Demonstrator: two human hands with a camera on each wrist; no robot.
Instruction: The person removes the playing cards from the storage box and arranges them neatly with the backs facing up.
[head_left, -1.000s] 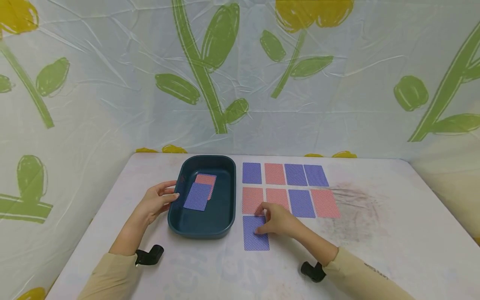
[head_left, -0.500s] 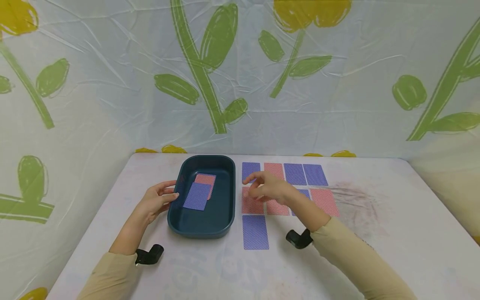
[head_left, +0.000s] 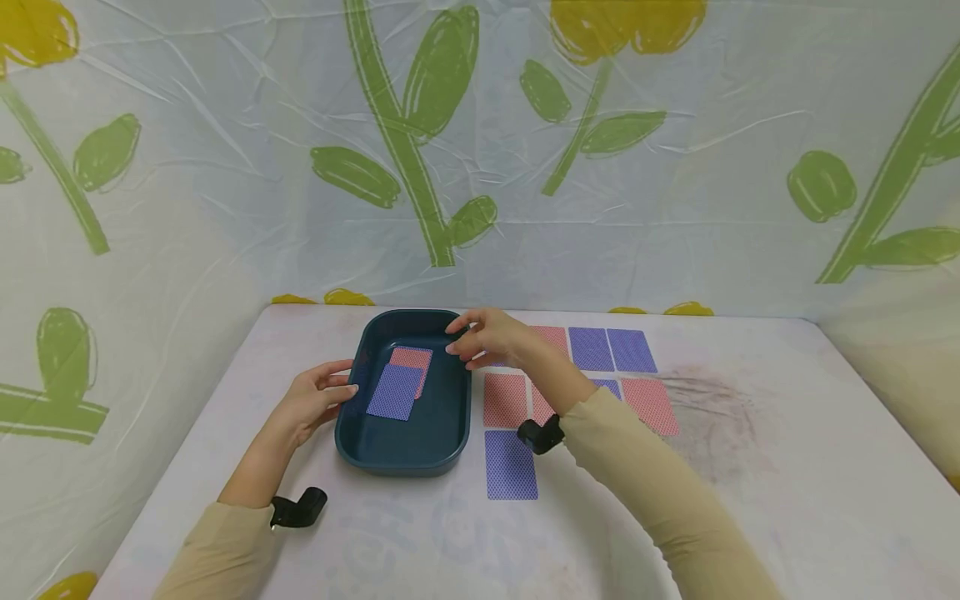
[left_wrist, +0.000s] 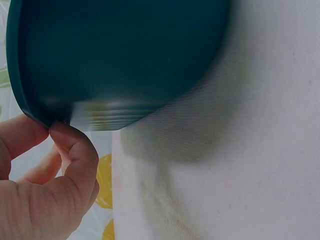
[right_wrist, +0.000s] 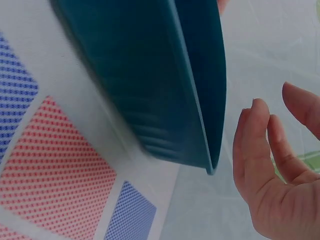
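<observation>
My left hand (head_left: 315, 402) pinches the left rim of a dark teal tray (head_left: 403, 462) between thumb and fingers; the left wrist view shows the pinch close up. Inside the tray a blue-backed playing card (head_left: 393, 393) overlaps a red-backed card (head_left: 412, 357). My right hand (head_left: 491, 337) hovers over the tray's far right rim, fingers loosely bent. Nothing sits between its thumb and fingers in the right wrist view, where the tray's outer wall (right_wrist: 135, 90) appears beside it. Under that hand, a far-row blue card (right_wrist: 131, 212) is mostly hidden in the head view.
Right of the tray, playing cards lie in two rows, including a red card (head_left: 506, 402), a blue card (head_left: 591, 348) and a red card (head_left: 649, 406). One blue card (head_left: 512, 467) lies nearer the front. Flower-printed sheeting (head_left: 262, 167) stands behind the table.
My right hand has lifted off the front blue card and moved away and left, over the cards, to the tray's far right rim. The left hand and tray have stayed put.
</observation>
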